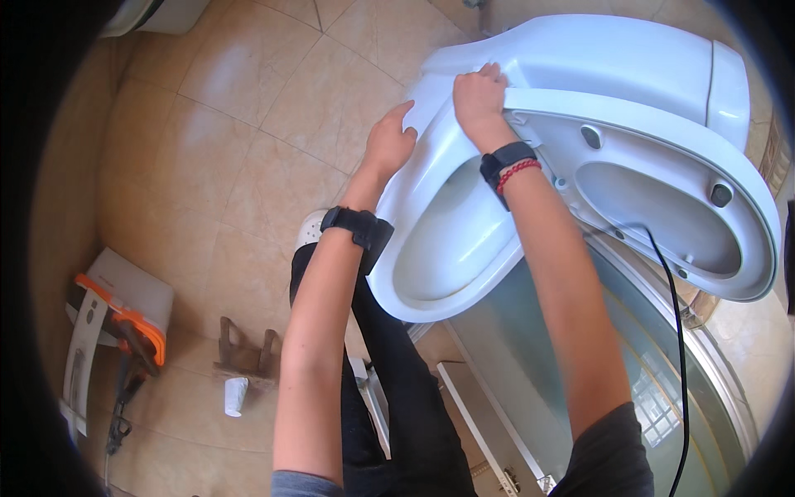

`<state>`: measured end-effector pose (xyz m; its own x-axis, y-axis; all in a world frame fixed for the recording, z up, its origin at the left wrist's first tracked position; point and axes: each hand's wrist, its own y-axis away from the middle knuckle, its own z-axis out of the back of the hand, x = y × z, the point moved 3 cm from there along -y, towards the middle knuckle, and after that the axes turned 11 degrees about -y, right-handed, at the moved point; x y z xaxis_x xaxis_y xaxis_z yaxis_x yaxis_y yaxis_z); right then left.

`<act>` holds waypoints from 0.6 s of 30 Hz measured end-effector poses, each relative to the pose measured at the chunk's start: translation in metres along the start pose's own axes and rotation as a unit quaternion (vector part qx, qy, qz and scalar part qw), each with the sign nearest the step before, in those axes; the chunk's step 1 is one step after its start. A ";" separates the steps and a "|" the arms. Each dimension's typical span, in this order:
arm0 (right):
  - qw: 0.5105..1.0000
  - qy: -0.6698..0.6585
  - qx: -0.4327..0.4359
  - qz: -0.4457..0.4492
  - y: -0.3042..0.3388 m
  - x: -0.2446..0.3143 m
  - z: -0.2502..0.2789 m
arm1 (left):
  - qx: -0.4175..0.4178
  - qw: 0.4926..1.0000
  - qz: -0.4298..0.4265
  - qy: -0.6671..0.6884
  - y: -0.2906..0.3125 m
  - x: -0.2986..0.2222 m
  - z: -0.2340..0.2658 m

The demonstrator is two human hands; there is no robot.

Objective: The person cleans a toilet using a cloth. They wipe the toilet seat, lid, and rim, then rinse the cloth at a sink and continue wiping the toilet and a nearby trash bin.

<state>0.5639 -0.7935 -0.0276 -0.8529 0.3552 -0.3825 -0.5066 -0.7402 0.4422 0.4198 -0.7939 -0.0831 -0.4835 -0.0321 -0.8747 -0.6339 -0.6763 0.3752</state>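
Note:
A white toilet bowl (445,240) stands right of my legs, with its seat and lid (638,195) raised and tilted to the right. My right hand (480,98) rests at the rear of the bowl, beside the hinge end of the seat. Its fingers are curled together, and whatever they may hold is hidden. Just outside the bowl's left edge is my left hand (391,142), empty, with the index finger stretched out and the thumb apart. I cannot tell whether it touches the toilet. Dark bands circle both wrists.
At the left stands a grey and orange boxy appliance (137,323). A small brown wooden stool (247,352) and a white cup (235,398) lie on the tiled floor. A glass panel (546,356) with a curved metal edge fills the lower right, crossed by a black cable (681,356).

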 end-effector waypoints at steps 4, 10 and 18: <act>0.997 -0.010 0.008 0.080 0.039 0.038 -0.025 | -0.014 0.998 -0.054 -0.017 0.015 -0.008 0.008; 0.972 -0.210 0.015 0.106 0.118 0.104 -0.034 | 0.091 0.995 0.024 0.033 0.070 0.009 0.029; 0.975 -0.163 -0.031 0.146 0.250 0.159 -0.044 | 0.202 0.975 0.094 0.024 0.201 0.030 0.050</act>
<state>0.3071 -0.9474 -0.0139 -0.9597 0.2788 0.0353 -0.2357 -0.8667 0.4396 0.2475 -0.8938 -0.0186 -0.5919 -0.1682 -0.7883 -0.7269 -0.3111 0.6122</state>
